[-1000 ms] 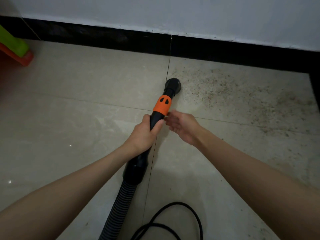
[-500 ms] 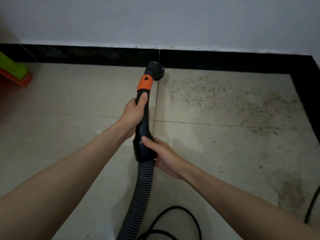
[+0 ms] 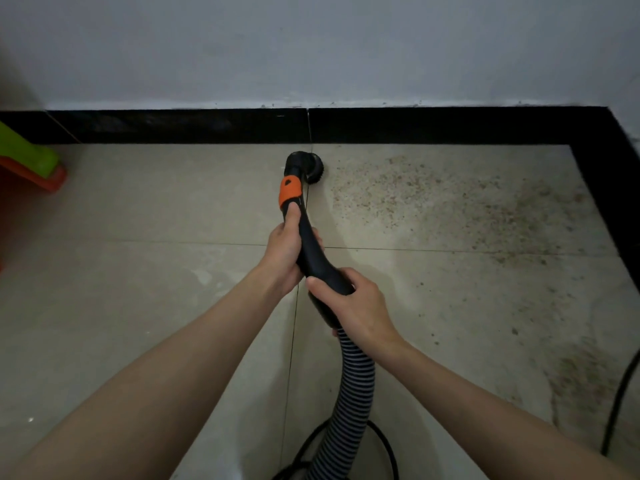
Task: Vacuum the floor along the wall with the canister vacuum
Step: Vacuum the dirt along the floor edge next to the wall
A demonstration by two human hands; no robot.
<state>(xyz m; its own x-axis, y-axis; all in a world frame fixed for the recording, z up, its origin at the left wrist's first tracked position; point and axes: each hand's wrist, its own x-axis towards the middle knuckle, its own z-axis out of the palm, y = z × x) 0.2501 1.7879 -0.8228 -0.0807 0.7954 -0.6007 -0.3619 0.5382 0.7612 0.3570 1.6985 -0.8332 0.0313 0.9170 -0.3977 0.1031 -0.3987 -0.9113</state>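
Observation:
A black vacuum handle [image 3: 311, 251] with an orange collar [image 3: 290, 192] ends in a round brush nozzle [image 3: 306, 165] that sits on the beige floor tile just short of the black baseboard [image 3: 433, 126]. My left hand [image 3: 285, 252] grips the handle below the collar, thumb along the top. My right hand [image 3: 353, 303] grips the handle's lower end, where the ribbed grey hose [image 3: 349, 403] begins. Brown dust [image 3: 450, 209] lies scattered over the tile to the right of the nozzle, up to the corner.
A green and orange plastic object [image 3: 27, 161] sits at the left by the baseboard. A black power cord [image 3: 388, 445] loops on the floor below the hose, and another cord stretch [image 3: 620, 403] runs along the right edge. The baseboard turns a corner at the right [image 3: 609, 174].
My right hand moved from beside the orange collar down to the handle's lower end and took hold. The nozzle went from mid-tile up towards the baseboard; the hose now bends right.

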